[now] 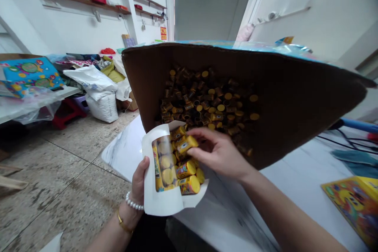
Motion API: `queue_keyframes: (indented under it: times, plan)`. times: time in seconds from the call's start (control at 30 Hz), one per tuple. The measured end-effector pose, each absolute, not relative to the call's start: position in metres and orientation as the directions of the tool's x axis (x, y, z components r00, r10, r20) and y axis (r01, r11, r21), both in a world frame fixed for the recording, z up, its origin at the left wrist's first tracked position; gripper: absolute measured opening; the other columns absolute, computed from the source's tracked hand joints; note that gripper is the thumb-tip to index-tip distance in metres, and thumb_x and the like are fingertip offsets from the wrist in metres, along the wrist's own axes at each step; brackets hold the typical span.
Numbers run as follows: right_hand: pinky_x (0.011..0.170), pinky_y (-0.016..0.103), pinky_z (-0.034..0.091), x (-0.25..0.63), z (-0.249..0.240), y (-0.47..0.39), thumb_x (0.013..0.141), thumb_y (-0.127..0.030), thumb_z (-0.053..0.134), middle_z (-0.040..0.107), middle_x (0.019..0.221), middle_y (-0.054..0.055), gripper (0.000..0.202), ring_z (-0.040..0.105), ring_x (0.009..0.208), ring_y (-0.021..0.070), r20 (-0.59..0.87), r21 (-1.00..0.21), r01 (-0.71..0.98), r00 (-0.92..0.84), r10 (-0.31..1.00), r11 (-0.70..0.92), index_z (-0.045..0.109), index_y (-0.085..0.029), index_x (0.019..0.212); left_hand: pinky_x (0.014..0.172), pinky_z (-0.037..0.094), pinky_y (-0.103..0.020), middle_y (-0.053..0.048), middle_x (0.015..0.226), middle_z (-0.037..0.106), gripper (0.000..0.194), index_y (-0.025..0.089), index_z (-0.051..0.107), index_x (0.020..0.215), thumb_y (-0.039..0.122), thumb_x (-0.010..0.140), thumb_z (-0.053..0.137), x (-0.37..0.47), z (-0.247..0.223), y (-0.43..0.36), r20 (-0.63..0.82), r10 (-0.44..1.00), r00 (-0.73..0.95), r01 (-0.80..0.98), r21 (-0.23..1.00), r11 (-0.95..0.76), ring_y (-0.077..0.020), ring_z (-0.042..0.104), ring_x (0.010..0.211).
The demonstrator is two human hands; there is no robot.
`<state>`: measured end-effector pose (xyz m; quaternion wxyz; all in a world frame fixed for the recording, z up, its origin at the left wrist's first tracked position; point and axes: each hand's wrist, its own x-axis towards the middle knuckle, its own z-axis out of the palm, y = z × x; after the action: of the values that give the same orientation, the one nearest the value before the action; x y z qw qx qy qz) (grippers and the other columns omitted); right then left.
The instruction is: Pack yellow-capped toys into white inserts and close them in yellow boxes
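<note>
My left hand (pixel 139 179) grips the side of a small white cardboard box (pixel 149 201) with a clear window, its open flaps turned to the right. Several yellow-lidded tubs (pixel 189 185) lie in rows inside it, some showing through the window. With thumb and fingers, my right hand (pixel 218 151) pinches one small yellow tub (pixel 186 144) over the open side of the box. Just behind stands a large brown carton (pixel 283 118) tipped toward me, holding a heap of loose tubs (pixel 203 102).
The marble-patterned table (pixel 224 208) is under the carton. A printed yellow box (pixel 351 204) lies at the right, near dark cables (pixel 348 141). White sacks (pixel 102 104) stand on the floor at left, beside a red stool (pixel 66 114) and a table with a blue printed box (pixel 32 73).
</note>
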<state>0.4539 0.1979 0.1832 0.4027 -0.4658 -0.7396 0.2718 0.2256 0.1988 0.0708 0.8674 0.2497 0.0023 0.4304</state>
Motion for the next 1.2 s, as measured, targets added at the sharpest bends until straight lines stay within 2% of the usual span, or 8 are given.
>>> queue_keyframes:
  times: [0.13, 0.27, 0.47, 0.63, 0.77, 0.9, 1.0, 1.2]
  plan:
    - [0.081, 0.028, 0.051, 0.458, 0.176, 0.206, 0.083, -0.041, 0.07, 0.071, 0.105, 0.003, 0.029, 0.066, 0.09, 0.0165, 0.338, -0.619, 0.644, -0.298, 0.893, 0.449, 0.072, -0.025, 0.107, 0.114, 0.039, -0.05, -0.012, 0.127, 0.069, 0.047, 0.015, 0.063, 0.129, 0.042, 0.099, 0.038, 0.222, 0.066, 0.198, 0.2, 0.757, 0.621, -0.745, 0.45, 0.492, -0.032, 0.059, 0.126]
    - [0.074, 0.028, 0.049, 0.496, 0.155, 0.236, 0.096, -0.043, 0.05, 0.07, 0.105, 0.006, 0.03, 0.065, 0.087, 0.0191, 0.237, -0.377, 0.917, -0.043, 0.97, 0.133, 0.07, -0.022, 0.104, 0.113, 0.041, -0.048, -0.012, 0.127, 0.069, 0.047, 0.013, 0.062, 0.13, 0.039, 0.1, 0.036, 0.219, 0.063, 0.199, 0.225, 0.731, 0.644, -0.734, 0.448, 0.51, -0.031, 0.061, 0.124]
    - [0.074, 0.033, 0.047, 0.508, 0.12, 0.251, 0.082, -0.025, 0.067, 0.058, 0.128, 0.013, 0.033, 0.064, 0.088, 0.0256, 0.119, -0.276, 0.959, -0.027, 0.993, 0.059, 0.067, -0.021, 0.114, 0.115, 0.039, -0.046, -0.011, 0.134, 0.065, 0.047, 0.013, 0.061, 0.132, 0.038, 0.099, 0.039, 0.223, 0.071, 0.199, 0.275, 0.709, 0.65, -0.739, 0.449, 0.503, -0.0298, 0.058, 0.127]
    - [0.081, 0.035, 0.047, 0.517, 0.126, 0.253, 0.076, -0.019, 0.07, 0.063, 0.112, 0.01, 0.012, 0.062, 0.089, 0.0234, 0.112, -0.374, 0.922, -0.062, 0.992, 0.1, 0.069, -0.019, 0.088, 0.116, 0.036, -0.048, -0.011, 0.136, 0.063, 0.048, 0.013, 0.06, 0.133, 0.041, 0.098, 0.041, 0.222, 0.07, 0.199, 0.252, 0.699, 0.669, -0.719, 0.457, 0.524, -0.0311, 0.053, 0.132]
    - [0.077, 0.033, 0.053, 0.512, 0.141, 0.25, 0.086, -0.025, 0.056, 0.065, 0.102, 0.007, 0.039, 0.065, 0.086, 0.0194, 0.179, -0.533, 0.839, -0.013, 0.984, 0.108, 0.059, -0.018, 0.124, 0.114, 0.041, -0.046, -0.012, 0.133, 0.066, 0.05, 0.011, 0.058, 0.134, 0.04, 0.1, 0.038, 0.221, 0.066, 0.2, 0.251, 0.713, 0.655, -0.734, 0.436, 0.52, -0.0301, 0.058, 0.127]
    - [0.08, 0.035, 0.059, 0.49, 0.159, 0.236, 0.087, -0.03, 0.054, 0.063, 0.108, 0.002, 0.053, 0.068, 0.087, 0.0154, 0.177, -0.937, 0.291, -0.083, 0.981, 0.194, 0.049, -0.026, 0.139, 0.113, 0.041, -0.047, -0.013, 0.135, 0.064, 0.05, 0.012, 0.057, 0.136, 0.042, 0.1, 0.038, 0.223, 0.066, 0.2, 0.246, 0.688, 0.683, -0.711, 0.444, 0.546, -0.0312, 0.057, 0.128]
    - [0.082, 0.037, 0.06, 0.476, 0.166, 0.227, 0.078, -0.031, 0.071, 0.064, 0.1, 0.0, 0.045, 0.067, 0.082, 0.014, 0.168, -0.984, -0.084, -0.117, 0.979, 0.159, 0.063, -0.025, 0.121, 0.114, 0.04, -0.047, -0.014, 0.133, 0.065, 0.048, 0.012, 0.059, 0.133, 0.041, 0.1, 0.041, 0.223, 0.066, 0.201, 0.243, 0.677, 0.695, -0.7, 0.446, 0.558, -0.031, 0.057, 0.129]
    - [0.069, 0.029, 0.057, 0.449, 0.159, 0.215, 0.071, -0.036, 0.083, 0.07, 0.094, 0.001, 0.034, 0.066, 0.081, 0.0157, 0.308, -0.944, 0.119, -0.02, 0.951, 0.308, 0.065, -0.023, 0.097, 0.109, 0.046, -0.043, -0.014, 0.132, 0.066, 0.049, 0.01, 0.058, 0.134, 0.041, 0.1, 0.039, 0.223, 0.064, 0.2, 0.212, 0.702, 0.68, -0.71, 0.431, 0.557, -0.0293, 0.06, 0.125]
